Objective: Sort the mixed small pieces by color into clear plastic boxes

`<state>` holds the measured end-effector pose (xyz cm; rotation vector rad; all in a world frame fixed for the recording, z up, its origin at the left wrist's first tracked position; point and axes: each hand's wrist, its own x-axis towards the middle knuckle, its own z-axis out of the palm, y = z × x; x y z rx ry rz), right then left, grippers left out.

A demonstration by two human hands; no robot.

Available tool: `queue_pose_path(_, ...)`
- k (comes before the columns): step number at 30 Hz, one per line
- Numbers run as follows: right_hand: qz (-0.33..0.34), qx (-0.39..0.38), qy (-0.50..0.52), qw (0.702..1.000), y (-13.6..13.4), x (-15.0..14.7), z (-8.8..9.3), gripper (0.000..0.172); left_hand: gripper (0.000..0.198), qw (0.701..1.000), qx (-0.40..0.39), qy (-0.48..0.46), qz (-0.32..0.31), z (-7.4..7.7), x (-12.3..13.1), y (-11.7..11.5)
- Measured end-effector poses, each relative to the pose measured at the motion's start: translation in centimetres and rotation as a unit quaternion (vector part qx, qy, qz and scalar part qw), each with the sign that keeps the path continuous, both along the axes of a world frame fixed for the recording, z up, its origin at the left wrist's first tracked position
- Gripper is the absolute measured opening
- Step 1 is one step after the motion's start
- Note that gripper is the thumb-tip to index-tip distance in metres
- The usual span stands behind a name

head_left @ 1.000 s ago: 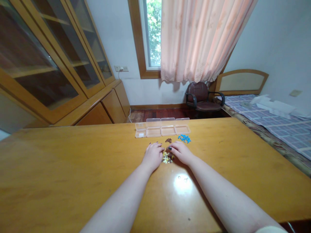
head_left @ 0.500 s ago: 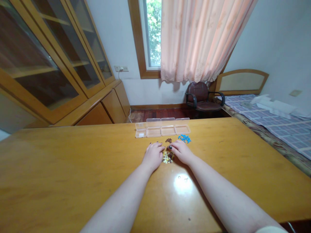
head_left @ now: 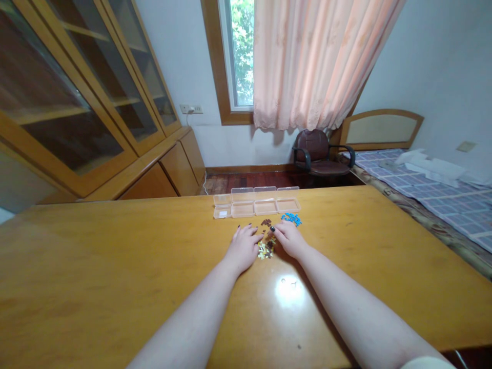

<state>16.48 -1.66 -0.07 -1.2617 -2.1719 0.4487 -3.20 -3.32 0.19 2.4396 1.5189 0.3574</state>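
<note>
Mixed pile (head_left: 265,249) of small yellow, pale and dark pieces lies on the surface (head_left: 115,266), between the two hands. Left hand (head_left: 242,247): palm down along the pile's left edge, fingers loosely spread, nothing seen in its grasp. Right hand (head_left: 291,240): curled at the right edge, thumb and fingers close together; cannot tell whether a piece is pinched.

Beyond the pile: small cluster of brown pieces (head_left: 266,222); to its right, blue pieces (head_left: 292,219). Farther back, row of clear boxes (head_left: 265,207), lids swung open on the far side.

Technique, my judgement: draw pieces out singly with fingertips low and nearly flat to the wood; let the left hand act as a fence so the pile does not scatter; keep the right wrist clear of the blue pieces.

Orientation: pile has no single heading; pieces lie at mixed angles, and individual long axes are too small to read. Box row's long axis runs left to right, across the person's reach.
</note>
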Motion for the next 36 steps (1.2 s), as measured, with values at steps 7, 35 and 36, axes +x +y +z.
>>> queue_pose_path(7,0.047,-0.027,0.01,0.999,-0.2,0.1,0.1,0.042,0.036,0.997,0.046,-0.016,0.052,0.0,-0.2,0.2)
queue_pose_path(35,0.028,-0.014,0.01,0.999,-0.1,0.2,-0.1,0.046,0.03,0.998,0.05,0.005,0.032,0.0,-0.5,0.3)
queue_pose_path(36,0.037,-0.017,0.011,0.999,-0.2,0.2,-0.1,0.045,0.029,0.997,0.053,0.004,0.048,-0.1,-0.6,0.4)
